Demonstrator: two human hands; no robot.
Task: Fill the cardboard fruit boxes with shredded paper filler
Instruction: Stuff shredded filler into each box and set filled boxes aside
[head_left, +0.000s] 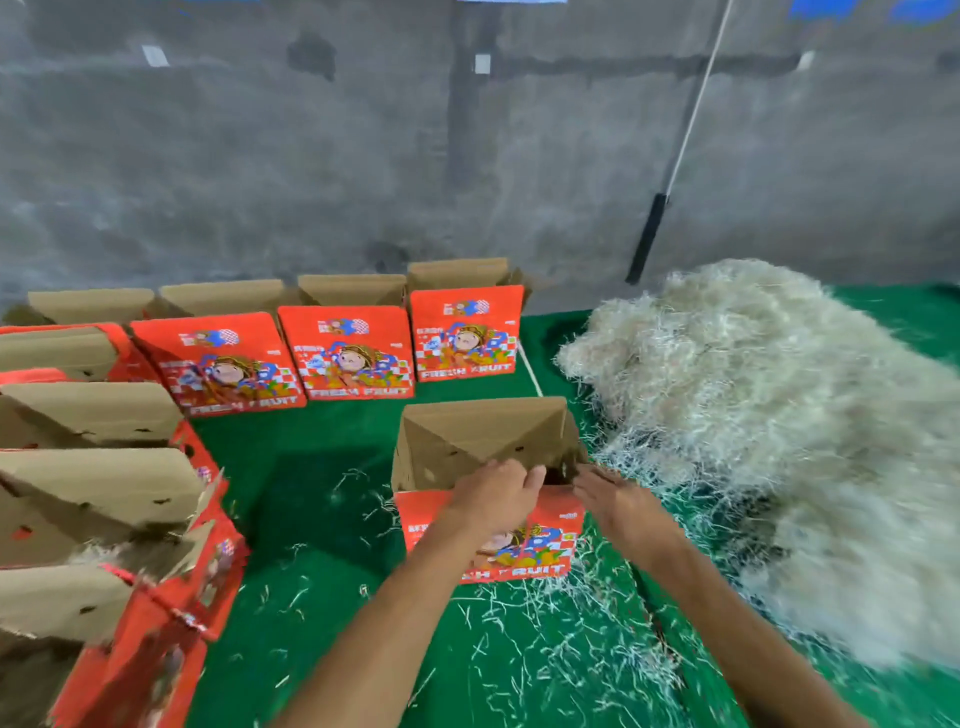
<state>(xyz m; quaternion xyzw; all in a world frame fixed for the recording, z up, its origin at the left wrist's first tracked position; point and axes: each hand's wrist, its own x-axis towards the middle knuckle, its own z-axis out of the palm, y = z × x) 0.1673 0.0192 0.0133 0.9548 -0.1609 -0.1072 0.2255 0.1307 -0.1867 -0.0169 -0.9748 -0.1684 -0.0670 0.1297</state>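
Observation:
An open red cardboard fruit box (545, 540) stands on the green cloth right in front of me, and its brown inside shows no filler. My left hand (491, 496) lies over the box's front rim, with the fingers curled over the edge. My right hand (610, 493) touches the rim at the front right corner with its fingers stretched out. A big heap of pale shredded paper (769, 441) lies just right of the box.
Several more open red boxes stand in a row at the back (353, 351) and in a column along the left (104, 499). Loose paper shreds litter the green cloth (322, 509). A grey wall with a leaning pole (647, 236) closes off the far side.

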